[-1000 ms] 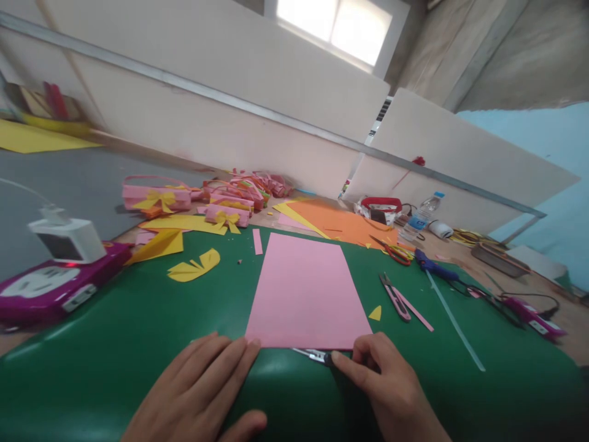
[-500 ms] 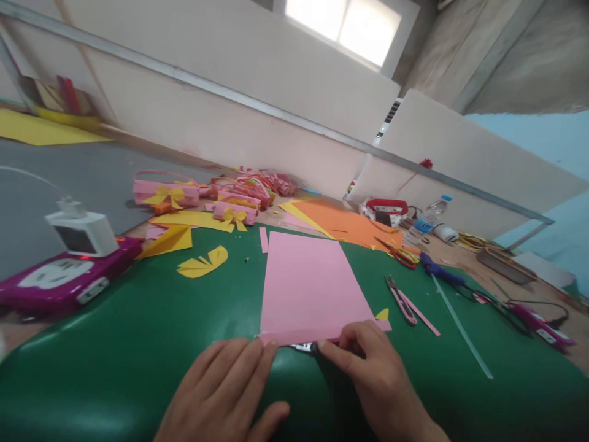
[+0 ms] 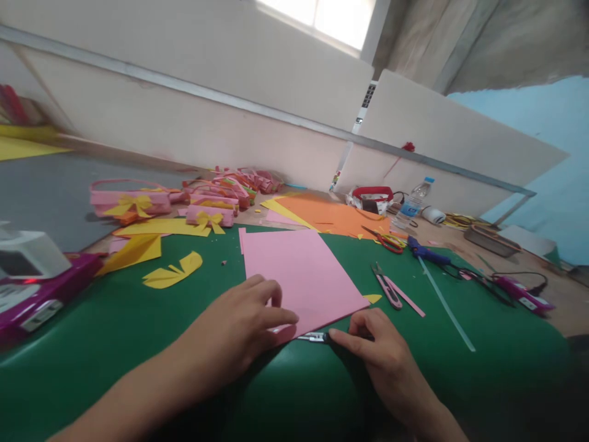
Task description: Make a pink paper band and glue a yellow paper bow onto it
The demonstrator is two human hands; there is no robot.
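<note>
A pink sheet (image 3: 294, 264) of craft foam or paper lies on the green mat (image 3: 221, 383), its near edge slanting. My left hand (image 3: 257, 313) is at the sheet's near left corner, fingers bent and closed on it, the thumb partly hidden. In my right hand (image 3: 381, 350) is a utility knife (image 3: 315, 337), its metal front pointing left along the sheet's near edge. My fingers cover most of the knife's handle. A yellow scrap (image 3: 372, 298) sticks out by the sheet's right corner. Just right of that lie pink thread snips (image 3: 386, 286) and a pink strip (image 3: 407, 298).
Yellow cut pieces (image 3: 175, 272) and small pink bags with bows (image 3: 209, 217) lie on the left, near a purple power strip (image 3: 55, 301). Orange sheets (image 3: 335, 212), scissors (image 3: 386, 240), a blue glue gun (image 3: 427, 252) and a water bottle (image 3: 414, 201) are at the back right.
My left hand has lifted from lying flat at the near edge and closed at the corner. The sheet has turned, its right corner now farther away. The view has shifted right.
</note>
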